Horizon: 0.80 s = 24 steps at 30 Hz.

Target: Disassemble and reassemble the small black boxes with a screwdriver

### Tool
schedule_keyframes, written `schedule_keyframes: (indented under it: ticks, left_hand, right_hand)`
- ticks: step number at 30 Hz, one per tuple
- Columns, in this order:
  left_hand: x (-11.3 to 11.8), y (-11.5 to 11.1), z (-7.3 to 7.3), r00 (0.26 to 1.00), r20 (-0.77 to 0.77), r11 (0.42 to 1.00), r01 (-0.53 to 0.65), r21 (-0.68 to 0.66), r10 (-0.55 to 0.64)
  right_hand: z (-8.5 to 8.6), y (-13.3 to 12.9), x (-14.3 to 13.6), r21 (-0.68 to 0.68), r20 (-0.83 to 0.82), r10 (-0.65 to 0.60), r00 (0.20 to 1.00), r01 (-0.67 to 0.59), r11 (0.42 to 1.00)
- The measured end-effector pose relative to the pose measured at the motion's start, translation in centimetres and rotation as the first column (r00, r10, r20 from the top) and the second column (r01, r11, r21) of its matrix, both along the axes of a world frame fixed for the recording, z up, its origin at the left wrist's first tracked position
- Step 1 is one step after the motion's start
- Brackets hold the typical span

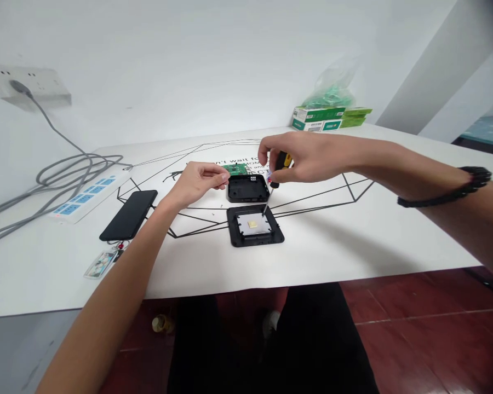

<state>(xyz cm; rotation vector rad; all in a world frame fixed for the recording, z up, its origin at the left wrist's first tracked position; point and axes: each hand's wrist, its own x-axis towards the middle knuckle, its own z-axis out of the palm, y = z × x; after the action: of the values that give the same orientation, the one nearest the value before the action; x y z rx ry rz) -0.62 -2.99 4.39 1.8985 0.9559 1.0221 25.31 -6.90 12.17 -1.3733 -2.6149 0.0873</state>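
Looks like a plain office or small workroom: white counter printed with black lines and lettering, bare white walls, white wall socket panel, white-and-blue power strip, red tiled floor.

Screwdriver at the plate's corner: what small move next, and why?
I'd probably lower the left hand to steady the black cover: the screwdriver tip is down at the far right corner of the silvery plate, while the left hand is beside the black housing and neither hand holds the cover.
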Motion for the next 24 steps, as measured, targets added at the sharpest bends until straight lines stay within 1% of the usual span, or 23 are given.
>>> schedule_keyframes:
  ticks: [1, 4, 5, 8, 11, 15, 16, 20, 24]
  left_hand:
    - [0.0, 0.0, 0.0, 1.0, -0.002, 1.0, -0.003, 0.001, 0.003]
    - [0.0, 0.1, -0.1, 1.0, -0.008, 1.0, -0.005, 0.003, 0.005]
    - [0.0, 0.1, -0.1, 1.0, -0.011, 1.0, -0.003, 0.001, 0.003]
    - [-0.1, 0.2, -0.2, 1.0, -0.02, 1.0, 0.006, -0.003, -0.006]
    - [0.0, 0.2, -0.1, 1.0, -0.012, 1.0, 0.019, -0.001, -0.019]
    - [0.0, 0.0, 0.0, 1.0, -0.013, 1.0, 0.006, -0.002, -0.006]
    - [0.0, 0.0, 0.1, 1.0, -0.013, 1.0, 0.002, -0.003, -0.002]
    - [0.0, -0.1, 0.1, 1.0, -0.015, 1.0, 0.002, 0.0, -0.002]
    - [0.0, -0.3, 0.3, 0.999, -0.044, 1.0, 0.018, 0.001, -0.018]
  right_hand:
    - [0.0, 0.0, -0.1, -0.003, 0.007, 0.001, 1.0, -0.001, 1.0]
    - [0.1, 0.0, -0.6, 0.049, 0.022, -0.055, 0.998, 0.053, 0.997]
    - [0.2, -0.1, -0.8, 0.045, 0.024, -0.062, 0.998, 0.061, 0.997]
    - [0.2, -0.3, -1.1, 0.007, 0.019, -0.049, 0.999, 0.049, 0.999]
    - [0.2, -0.3, -1.0, 0.043, -0.006, -0.046, 0.999, 0.046, 0.998]
    - [0.2, -0.2, -0.8, -0.041, -0.041, 0.024, 0.999, -0.026, 0.999]
    - [0.2, -0.2, -0.8, -0.045, -0.042, 0.023, 0.999, -0.025, 0.999]
    - [0.1, -0.4, -1.3, 0.02, -0.036, -0.032, 0.999, 0.033, 0.999]
    - [-0.1, -0.6, -1.4, 0.01, -0.064, 0.008, 0.998, -0.008, 1.0]
